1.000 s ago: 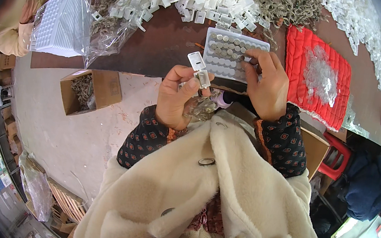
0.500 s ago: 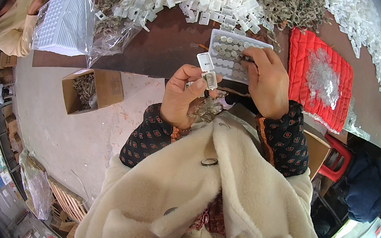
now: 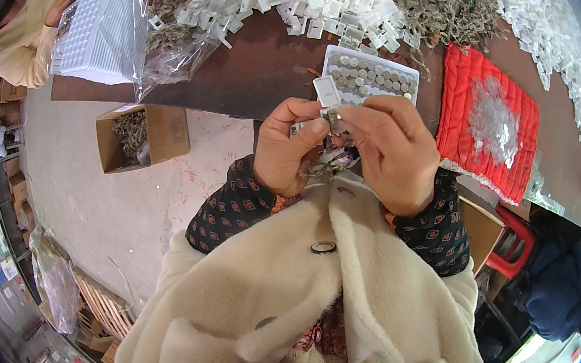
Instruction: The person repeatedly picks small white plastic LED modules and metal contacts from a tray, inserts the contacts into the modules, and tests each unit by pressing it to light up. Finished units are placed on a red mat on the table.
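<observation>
White case [image 3: 327, 92] sits pinched in left fingers [image 3: 308, 134], right fingers [image 3: 364, 121] pressed together against it, near bare table edge [image 3: 231, 107].

the right hand [image 3: 397, 151] moved (back) from the tray [image 3: 371, 60] to the white case [image 3: 327, 92].

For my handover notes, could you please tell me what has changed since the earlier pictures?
The right hand has left the tray of round silvery pieces and moved back and left to the open white case. The left hand still holds that case; the red pad stays.
</observation>
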Demonstrator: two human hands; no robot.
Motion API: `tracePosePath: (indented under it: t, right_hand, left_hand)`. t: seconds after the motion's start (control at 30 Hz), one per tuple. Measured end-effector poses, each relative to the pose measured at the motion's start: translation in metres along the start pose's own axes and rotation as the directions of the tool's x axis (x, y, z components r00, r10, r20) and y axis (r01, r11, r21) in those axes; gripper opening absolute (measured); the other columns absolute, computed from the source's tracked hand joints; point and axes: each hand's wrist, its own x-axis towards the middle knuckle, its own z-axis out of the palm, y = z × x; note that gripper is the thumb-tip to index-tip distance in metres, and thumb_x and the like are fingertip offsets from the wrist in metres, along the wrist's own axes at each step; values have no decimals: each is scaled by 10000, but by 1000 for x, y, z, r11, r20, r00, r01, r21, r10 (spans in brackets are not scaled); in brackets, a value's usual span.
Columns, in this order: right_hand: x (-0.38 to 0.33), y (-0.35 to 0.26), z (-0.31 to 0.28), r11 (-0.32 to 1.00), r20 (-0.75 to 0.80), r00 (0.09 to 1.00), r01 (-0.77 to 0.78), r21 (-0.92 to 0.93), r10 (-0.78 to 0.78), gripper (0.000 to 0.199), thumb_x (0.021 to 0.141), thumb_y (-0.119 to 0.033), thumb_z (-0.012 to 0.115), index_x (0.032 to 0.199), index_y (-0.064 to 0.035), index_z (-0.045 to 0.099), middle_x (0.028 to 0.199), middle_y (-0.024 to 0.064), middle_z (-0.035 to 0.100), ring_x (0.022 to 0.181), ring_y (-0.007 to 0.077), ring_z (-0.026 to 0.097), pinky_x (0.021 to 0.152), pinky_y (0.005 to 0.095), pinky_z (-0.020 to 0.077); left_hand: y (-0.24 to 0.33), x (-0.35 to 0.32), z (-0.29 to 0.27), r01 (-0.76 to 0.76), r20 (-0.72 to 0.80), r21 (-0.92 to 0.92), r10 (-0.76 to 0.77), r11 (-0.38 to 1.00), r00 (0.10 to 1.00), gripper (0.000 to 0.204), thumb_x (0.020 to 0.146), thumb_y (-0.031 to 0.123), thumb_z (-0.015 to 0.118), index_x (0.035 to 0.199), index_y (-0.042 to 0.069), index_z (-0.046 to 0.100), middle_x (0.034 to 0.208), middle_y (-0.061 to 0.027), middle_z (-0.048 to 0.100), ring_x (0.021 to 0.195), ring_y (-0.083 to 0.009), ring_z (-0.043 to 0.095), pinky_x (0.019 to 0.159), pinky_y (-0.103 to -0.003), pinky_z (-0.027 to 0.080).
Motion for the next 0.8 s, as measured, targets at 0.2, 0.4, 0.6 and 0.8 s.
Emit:
tracePosePath:
  t: [0.2,0.4,0.6,0.8]
  right_hand:
    - [2,-7,3,1000,59,998,-24,16,23,243,833,77,685,1052,-26,715,942,126,616,801,241,646,678,298,535]
    - [9,6,13,964,-58,966,246,-96,-252,314,727,-10,648,1037,-27,696,926,97,625,752,252,620,649,330,519]
    - [7,16,17,970,-12,970,243,-3,-243,334,701,-30,637,1029,-32,699,884,93,638,753,263,622,649,347,521]
    - [4,17,17,977,-24,977,211,-7,-212,288,739,42,672,1020,-14,702,885,107,651,757,282,631,667,357,534]
  left_hand:
    - [1,0,4,-40,-38,44,42,998,998,204,927,16,653,1113,26,570,1042,-119,677,839,-186,682,655,-254,570]
    - [3,-1,4,28,5,6,-28,1000,1000,181,936,15,639,1106,13,578,1031,-123,671,828,-180,672,759,-317,583]
    - [7,0,-2,119,9,-54,-119,991,993,171,935,3,636,1097,13,582,1025,-119,670,833,-182,678,757,-315,592]
    - [7,0,-4,93,-57,3,-93,996,994,172,940,9,632,1103,24,579,1037,-141,681,840,-178,684,736,-309,602]
